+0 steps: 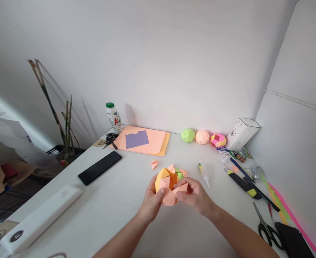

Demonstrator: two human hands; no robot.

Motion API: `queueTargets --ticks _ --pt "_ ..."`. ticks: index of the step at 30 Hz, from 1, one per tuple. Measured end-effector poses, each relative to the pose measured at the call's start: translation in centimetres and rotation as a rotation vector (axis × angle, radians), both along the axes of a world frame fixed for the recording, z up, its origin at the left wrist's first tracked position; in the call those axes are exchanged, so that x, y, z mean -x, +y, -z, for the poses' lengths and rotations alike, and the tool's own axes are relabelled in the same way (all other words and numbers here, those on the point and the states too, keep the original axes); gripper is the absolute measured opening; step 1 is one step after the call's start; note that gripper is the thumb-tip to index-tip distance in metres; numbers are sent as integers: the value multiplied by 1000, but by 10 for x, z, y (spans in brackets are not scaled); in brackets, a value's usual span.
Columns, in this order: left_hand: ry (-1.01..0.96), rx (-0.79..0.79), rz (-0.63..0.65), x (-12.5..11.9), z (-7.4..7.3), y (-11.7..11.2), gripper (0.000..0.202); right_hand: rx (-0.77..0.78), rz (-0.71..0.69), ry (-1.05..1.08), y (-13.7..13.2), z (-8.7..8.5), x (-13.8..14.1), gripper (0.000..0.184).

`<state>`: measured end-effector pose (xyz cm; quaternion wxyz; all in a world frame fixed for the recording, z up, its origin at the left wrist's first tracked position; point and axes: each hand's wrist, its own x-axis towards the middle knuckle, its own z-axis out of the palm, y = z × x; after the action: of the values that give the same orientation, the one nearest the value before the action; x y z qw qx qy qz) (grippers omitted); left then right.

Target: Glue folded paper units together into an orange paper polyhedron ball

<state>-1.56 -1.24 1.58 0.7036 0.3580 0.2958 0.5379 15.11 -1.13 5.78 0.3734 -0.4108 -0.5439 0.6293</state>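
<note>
Above the front middle of the table, my left hand (pixel 153 199) is closed round a folded paper ball (pixel 165 181) of orange and peach facets, its thumb on a peach face. From the other side my right hand (pixel 194 195) pinches a peach paper flap (pixel 181 191) at the ball's right edge. Whether that flap is joined to the ball or a separate piece, I cannot tell. Just behind the ball lie small folded pieces, among them a green one (pixel 178 174). A peach folded piece (pixel 154 164) sits farther back. A glue tube (pixel 204 175) lies right of my hands.
Three finished-looking paper balls, green (pixel 187 135), peach (pixel 202 137) and multicoloured (pixel 218 140), stand by the wall. Paper sheets (pixel 158 138), a bottle (pixel 114 118) and a black phone (pixel 100 167) are left. Scissors (pixel 268 229) and a cutter (pixel 244 184) lie right.
</note>
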Motion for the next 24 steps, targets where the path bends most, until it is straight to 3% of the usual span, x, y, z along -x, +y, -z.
queueTargets --ticks 24 --pt "38 -14 18 5 2 2 58 -1 -118 -94 4 1 -3 24"
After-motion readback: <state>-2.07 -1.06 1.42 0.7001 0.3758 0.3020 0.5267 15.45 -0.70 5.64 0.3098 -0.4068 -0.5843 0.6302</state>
